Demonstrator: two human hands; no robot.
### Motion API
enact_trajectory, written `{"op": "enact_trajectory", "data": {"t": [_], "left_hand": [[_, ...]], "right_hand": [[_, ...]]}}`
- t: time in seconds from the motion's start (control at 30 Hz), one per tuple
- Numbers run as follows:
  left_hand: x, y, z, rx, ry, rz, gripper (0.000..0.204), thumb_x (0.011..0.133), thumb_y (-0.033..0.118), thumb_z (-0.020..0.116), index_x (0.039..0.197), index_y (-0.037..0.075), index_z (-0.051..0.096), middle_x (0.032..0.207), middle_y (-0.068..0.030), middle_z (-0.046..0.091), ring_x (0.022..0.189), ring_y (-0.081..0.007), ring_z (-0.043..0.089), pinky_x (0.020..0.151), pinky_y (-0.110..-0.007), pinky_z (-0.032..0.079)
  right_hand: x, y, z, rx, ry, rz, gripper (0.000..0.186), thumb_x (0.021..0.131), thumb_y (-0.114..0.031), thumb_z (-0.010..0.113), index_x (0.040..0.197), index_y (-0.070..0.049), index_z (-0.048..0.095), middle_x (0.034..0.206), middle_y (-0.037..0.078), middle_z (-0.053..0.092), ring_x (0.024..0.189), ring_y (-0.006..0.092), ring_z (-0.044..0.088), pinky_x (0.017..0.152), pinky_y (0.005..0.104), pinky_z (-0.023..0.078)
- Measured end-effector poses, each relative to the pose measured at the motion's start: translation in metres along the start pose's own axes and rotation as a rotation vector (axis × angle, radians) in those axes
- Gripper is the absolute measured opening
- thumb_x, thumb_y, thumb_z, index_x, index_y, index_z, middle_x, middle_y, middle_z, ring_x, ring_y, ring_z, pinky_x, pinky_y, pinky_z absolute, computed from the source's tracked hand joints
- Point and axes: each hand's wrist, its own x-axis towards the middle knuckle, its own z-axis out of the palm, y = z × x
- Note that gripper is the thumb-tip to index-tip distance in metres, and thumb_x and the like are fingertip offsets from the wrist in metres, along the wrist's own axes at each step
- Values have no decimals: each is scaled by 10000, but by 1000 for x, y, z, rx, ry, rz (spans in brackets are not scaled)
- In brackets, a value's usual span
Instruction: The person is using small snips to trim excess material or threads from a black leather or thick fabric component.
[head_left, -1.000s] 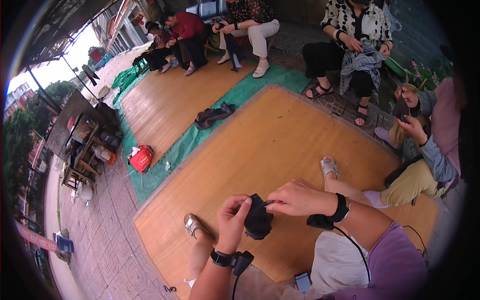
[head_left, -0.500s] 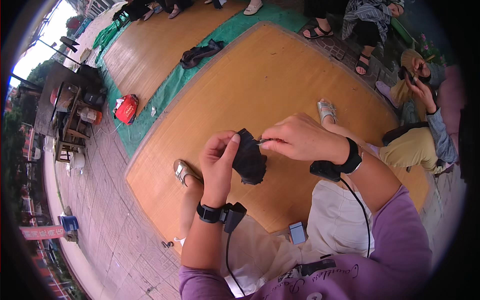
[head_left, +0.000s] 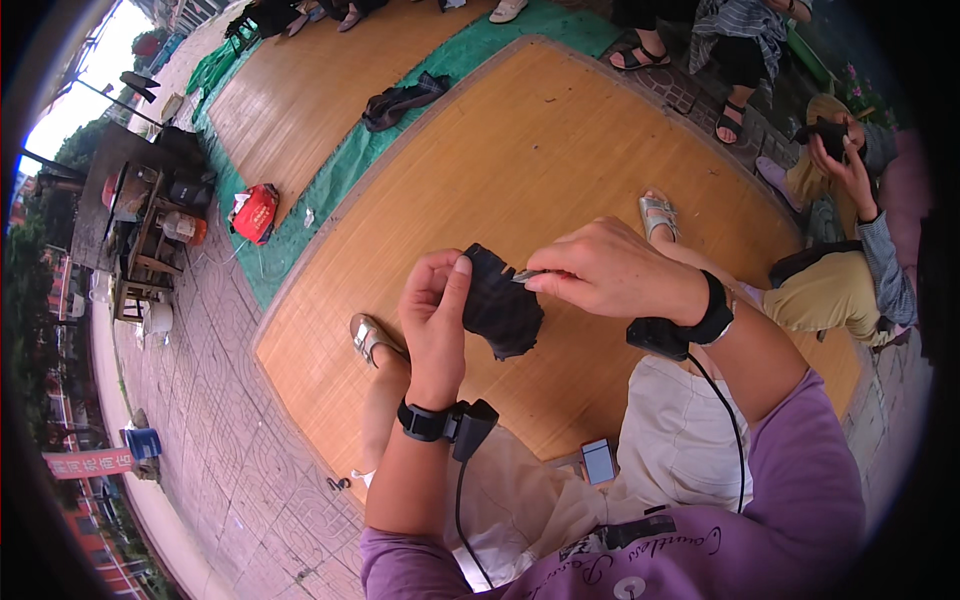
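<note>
My left hand (head_left: 435, 300) pinches the upper edge of a black piece of cloth (head_left: 503, 310) between thumb and fingers. The cloth hangs down over the mat, and its edges look jagged. From the other side my right hand (head_left: 610, 275) grips a small pointed metal tool (head_left: 532, 275). Its tip meets the cloth's upper right edge; most of the tool is hidden in my fingers, so its exact kind does not show.
Beneath my hands lies a tan mat (head_left: 540, 150). A phone (head_left: 598, 462) rests by my lap. Farther off are a dark garment (head_left: 400, 100), a red package (head_left: 254, 213) and a wooden stand (head_left: 140, 250). A person (head_left: 850, 230) sits at the right, holding dark material.
The cloth has tilted and spread a little, its lower end shifting right. My right hand has moved slightly up and right, with the tool still at the cloth's edge.
</note>
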Motion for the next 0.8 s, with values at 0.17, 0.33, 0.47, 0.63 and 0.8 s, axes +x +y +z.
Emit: {"op": "enact_trajectory", "data": {"t": [0.17,0.33,0.47,0.63,0.8], "left_hand": [[2,1,1,-25,-27,-49,85,1003,136,571,1056,75,597,829,-2,678,749,-40,599,700,-189,441],[2,3,2,-56,-62,-75,85,1019,152,544,1067,84,561,839,-8,682,736,-41,608,665,-175,439],[1,2,1,-72,-50,-77,88,1025,156,532,1063,80,554,838,-14,682,730,-45,621,660,-177,464],[0,2,0,-48,-61,-85,89,1027,149,526,1066,75,555,835,-15,682,723,-50,630,649,-180,479],[1,0,1,-28,-105,-49,76,1017,135,546,1065,78,562,829,-6,681,704,-32,612,608,-165,459]], "right_hand": [[1,1,0,6,6,9,257,905,-268,614,780,-51,675,632,186,610,620,373,616,580,442,460],[1,-3,-6,32,4,70,252,889,-281,644,794,-51,678,626,178,607,607,368,613,569,430,456],[1,-2,-13,-2,13,120,250,862,-285,678,810,-41,682,618,165,602,592,359,607,553,412,447],[1,0,-14,-15,-14,137,253,851,-280,685,793,-34,680,617,157,599,594,357,604,550,411,444],[0,-1,-13,36,-59,94,278,864,-285,662,757,-28,665,604,166,584,587,371,589,558,414,442]]}}
